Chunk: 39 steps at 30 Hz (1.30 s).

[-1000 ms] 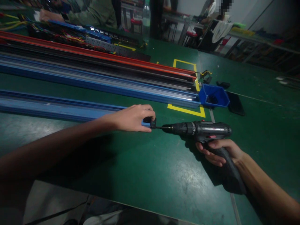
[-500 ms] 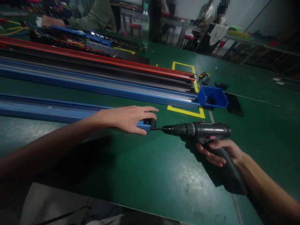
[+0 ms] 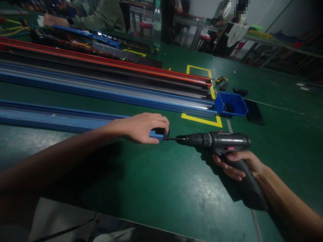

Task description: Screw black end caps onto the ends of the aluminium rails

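My left hand (image 3: 146,127) is wrapped over the right end of a long blue metal profile (image 3: 50,116), thumb on the near side and fingers curled over the far side. A small black end cap (image 3: 166,133) sits at that end, partly covered by my fingertips. My right hand (image 3: 237,164) grips the handle of a black cordless drill (image 3: 227,140) that lies level, pointing left. Its long thin bit (image 3: 178,138) reaches the end cap; whether the tip sits in a screw is too small to tell.
Behind lie more blue profiles (image 3: 106,92) and a red-orange one (image 3: 126,64). A blue bin (image 3: 230,104) with dark parts stands at their right end, beside a dark flat object (image 3: 254,112). Wiring, a clear bottle (image 3: 156,23) and a co-worker's sleeve (image 3: 101,16) are farther back.
The fingers of my left hand have curled in closer around the profile's end and cap. The drill stays in line with the end cap; the whole view has shifted slightly.
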Each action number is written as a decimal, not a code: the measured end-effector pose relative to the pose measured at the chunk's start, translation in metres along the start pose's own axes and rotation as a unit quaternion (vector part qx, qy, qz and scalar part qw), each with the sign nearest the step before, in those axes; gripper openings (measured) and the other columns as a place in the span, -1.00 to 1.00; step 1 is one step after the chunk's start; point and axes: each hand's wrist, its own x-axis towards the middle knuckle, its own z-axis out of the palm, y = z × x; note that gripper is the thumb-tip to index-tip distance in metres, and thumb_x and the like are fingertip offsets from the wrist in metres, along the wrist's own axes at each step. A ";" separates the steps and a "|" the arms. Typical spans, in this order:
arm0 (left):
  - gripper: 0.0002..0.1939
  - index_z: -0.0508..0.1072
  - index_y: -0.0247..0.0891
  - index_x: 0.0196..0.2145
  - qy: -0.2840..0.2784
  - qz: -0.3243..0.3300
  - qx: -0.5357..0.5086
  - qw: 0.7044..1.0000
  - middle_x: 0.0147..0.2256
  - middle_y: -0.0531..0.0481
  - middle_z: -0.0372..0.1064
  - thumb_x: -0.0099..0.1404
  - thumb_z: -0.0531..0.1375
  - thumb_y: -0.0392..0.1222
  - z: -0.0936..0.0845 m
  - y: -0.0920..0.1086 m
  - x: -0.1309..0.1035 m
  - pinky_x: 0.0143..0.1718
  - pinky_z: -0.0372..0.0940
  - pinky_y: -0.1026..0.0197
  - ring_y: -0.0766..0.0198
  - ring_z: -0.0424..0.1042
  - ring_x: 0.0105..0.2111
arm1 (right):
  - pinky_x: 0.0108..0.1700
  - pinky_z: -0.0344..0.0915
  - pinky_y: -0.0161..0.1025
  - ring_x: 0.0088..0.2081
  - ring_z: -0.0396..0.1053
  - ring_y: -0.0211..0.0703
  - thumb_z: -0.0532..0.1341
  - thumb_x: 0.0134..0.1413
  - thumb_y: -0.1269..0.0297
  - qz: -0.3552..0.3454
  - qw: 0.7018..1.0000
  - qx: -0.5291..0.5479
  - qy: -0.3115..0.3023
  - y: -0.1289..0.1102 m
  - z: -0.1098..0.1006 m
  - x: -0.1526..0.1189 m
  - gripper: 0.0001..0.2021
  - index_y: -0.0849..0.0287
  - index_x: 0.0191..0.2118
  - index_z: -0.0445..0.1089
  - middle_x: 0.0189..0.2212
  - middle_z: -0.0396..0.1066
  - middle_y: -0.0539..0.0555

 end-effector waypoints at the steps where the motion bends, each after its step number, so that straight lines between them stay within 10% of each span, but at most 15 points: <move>1: -0.71 0.46 -0.08 -0.01 0.000 -0.001 -0.002 1.000 0.09 -0.03 0.45 0.34 0.34 -0.05 0.000 0.000 0.000 0.08 0.24 0.13 0.08 0.43 0.09 | -0.52 0.47 -0.43 -0.67 0.28 -0.47 0.28 0.28 0.31 -0.001 1.000 -0.002 0.001 0.000 0.000 0.000 -0.74 0.41 -0.04 0.57 -0.35 0.47 0.10; 39: -0.78 0.51 -0.16 -0.19 0.011 0.015 -0.030 0.999 -0.13 -0.01 0.48 0.22 0.38 -0.11 0.000 -0.004 0.012 -0.05 0.25 0.15 0.13 0.46 -0.10 | -0.53 0.49 -0.37 -0.69 0.30 -0.41 0.30 0.22 0.34 -0.006 0.999 -0.017 0.048 -0.004 0.011 -0.005 -0.75 0.40 -0.08 0.61 -0.35 0.52 0.17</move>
